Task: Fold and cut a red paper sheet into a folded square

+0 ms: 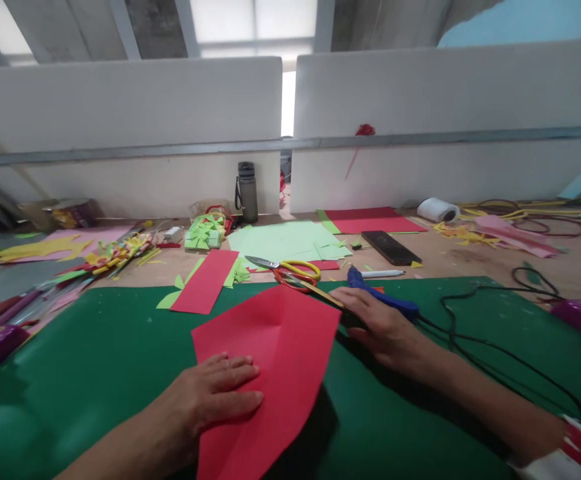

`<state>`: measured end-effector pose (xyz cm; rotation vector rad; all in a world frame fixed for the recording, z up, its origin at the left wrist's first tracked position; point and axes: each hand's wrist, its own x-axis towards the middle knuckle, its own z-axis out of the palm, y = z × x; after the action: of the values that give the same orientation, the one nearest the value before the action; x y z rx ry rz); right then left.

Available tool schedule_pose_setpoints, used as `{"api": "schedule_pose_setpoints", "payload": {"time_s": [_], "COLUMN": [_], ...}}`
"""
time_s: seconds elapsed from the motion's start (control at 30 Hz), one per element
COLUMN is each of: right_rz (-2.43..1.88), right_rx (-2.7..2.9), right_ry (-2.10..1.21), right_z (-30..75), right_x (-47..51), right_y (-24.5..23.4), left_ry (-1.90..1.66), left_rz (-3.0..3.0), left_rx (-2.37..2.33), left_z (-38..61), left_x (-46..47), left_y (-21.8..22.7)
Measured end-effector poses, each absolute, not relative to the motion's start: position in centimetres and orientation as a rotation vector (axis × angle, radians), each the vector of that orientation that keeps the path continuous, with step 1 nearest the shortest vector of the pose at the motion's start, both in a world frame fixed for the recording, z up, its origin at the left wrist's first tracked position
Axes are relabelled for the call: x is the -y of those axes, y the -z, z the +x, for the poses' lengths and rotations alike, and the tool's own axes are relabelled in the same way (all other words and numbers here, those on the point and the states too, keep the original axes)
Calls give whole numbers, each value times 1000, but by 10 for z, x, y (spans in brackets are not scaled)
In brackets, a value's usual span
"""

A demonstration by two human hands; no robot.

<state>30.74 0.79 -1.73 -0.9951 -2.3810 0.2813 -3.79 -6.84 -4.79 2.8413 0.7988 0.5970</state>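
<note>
A large sheet of red paper [290, 373], creased and partly lifted, lies over the green cutting mat [135, 360]. My left hand [225, 390] rests flat on its left part, fingers stretched out. Just beyond the paper's right corner, my right hand [375, 323] is closed around a slim yellow-and-dark tool [325, 293]; its exact kind is not clear. Scissors [295, 267] with yellow and red handles lie behind the paper. A blue glue gun [383, 293] with a black cord sits right beside my right hand. To the left is a red paper strip [205, 283] over green paper pieces.
Pale green sheets [285, 240], a phone [390, 248], a white pen [383, 273] and a dark bottle [247, 193] stand or lie farther back. Paper scraps and tools crowd the left. A black cord [515, 373] loops across the right. White panels [135, 120] close off the back.
</note>
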Motion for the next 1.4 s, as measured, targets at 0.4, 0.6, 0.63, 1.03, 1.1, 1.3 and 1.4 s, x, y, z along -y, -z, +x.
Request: {"api": "schedule_pose_setpoints", "payload": {"time_s": [0.4,0.6,0.63,1.03,1.1,1.3,1.4], "right_rz": [-777,-589,-565,-606,-801,-1053,-1208], "right_rx": [2415,2455,2478,2501,2427,2122,1857], "right_ry": [112,-47,-93,-794,-925,-1218,-1382], "right_z": [293,279,278,293,291,287,283], "right_x": [9,18,19,24,24,19,17], "right_y": [16,16,15,11,9,6,6], "left_ry": [-513,-414,-403,-516,-655,-677,-641], "left_rz": [2999,2943,2919,2399,2159,1636,1534], "left_rx": [-704,-784,-786,-1262,-1428,-1472,-1462], "left_z": [-47,-43,-43,-48,-45,-26,-22], "left_x": [75,81,79,80,83,71,64], "left_y": [41,35,35,22,20,2,2]}}
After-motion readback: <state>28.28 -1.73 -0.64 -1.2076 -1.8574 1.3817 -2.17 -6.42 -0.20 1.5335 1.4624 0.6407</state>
